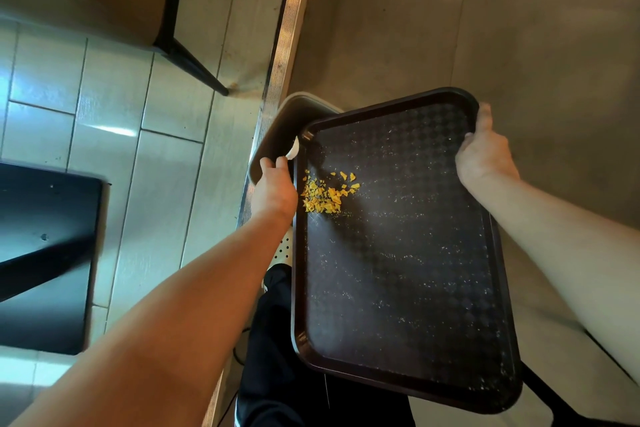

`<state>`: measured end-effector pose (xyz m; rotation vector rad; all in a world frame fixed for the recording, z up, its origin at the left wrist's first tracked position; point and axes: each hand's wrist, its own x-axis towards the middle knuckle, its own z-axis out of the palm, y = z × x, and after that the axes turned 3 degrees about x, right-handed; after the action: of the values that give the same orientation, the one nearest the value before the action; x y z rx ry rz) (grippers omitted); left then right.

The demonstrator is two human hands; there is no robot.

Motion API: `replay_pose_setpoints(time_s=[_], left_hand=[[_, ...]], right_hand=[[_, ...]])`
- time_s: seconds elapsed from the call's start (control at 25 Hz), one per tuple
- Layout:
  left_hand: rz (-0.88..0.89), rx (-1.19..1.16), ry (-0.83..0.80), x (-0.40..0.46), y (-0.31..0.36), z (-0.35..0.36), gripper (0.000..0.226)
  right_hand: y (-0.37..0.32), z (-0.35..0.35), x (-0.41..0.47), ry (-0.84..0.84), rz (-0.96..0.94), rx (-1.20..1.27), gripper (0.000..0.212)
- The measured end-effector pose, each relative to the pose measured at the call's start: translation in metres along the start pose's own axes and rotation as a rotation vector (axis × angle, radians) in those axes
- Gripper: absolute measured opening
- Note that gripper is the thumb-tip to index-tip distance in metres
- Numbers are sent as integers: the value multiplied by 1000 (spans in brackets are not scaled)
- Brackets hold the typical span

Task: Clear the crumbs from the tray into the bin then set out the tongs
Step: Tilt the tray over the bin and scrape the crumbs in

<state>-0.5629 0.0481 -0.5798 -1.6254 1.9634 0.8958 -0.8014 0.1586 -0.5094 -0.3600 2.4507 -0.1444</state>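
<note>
1. A person holds a dark brown rectangular plastic tray (398,253) with a raised rim and a textured checker-pattern surface, using both bare hands, above the floor.
2. The left hand (275,187) grips the tray's left long edge near its far corner, fingers curled over the rim.
3. The right hand (485,152) grips the far right corner of the tray, thumb on the upper face of the rim and the fingers wrapped around the edge.
4. A small pile of yellow-orange crumbs (325,194) lies on the tray against the left long edge, just beside the left hand, with a few loose flakes scattered slightly further in.
5. Fine pale specks are spread across much of the tray's surface.
6. A grey round-cornered bin (277,135) stands on the floor under the tray's far left corner; the tray overlaps part of its opening, and the crumbs sit near that corner.
7. A small white object (293,151) shows at the bin's rim beside the left fingertips; what it is cannot be told.
8. A ribbed metal strip (284,45) runs along the floor, dividing pale glossy tiles (114,114) on the left from matt grey flooring (519,28) on the right.
9. A black furniture leg (194,66) stands on the tiles at the far left, and a black flat base (48,253) lies at the near left.
10. The person's dark trousers (273,340) show below the tray.
</note>
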Motion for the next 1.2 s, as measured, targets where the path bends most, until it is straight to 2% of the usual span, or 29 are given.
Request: replay_pose_setpoints(time_s=[0.2,0.48,0.72,0.84,1.0,1.12,1.2], left_hand=[[82,-19,-81,1,6,1,62],[-24,-177,-5,3,-19,-1,57],[299,-288,-96,-59,-12,21,49],[342,-347,-109,-74,10,36,49],[242,-399,-151,-70,12,37,50],[-37,-390,-116,-59,-9,30,52],[-112,-372,-92,-57,-16,25,50]], right_hand=[[-1,1,1,-1,5,-2,56],[4,2,0,7,19,23,55],[3,2,-2,11,13,18,54],[3,2,-3,10,10,26,55],[3,3,-3,19,20,26,55],[3,3,-3,21,28,22,55],[2,3,-3,24,29,27,55]])
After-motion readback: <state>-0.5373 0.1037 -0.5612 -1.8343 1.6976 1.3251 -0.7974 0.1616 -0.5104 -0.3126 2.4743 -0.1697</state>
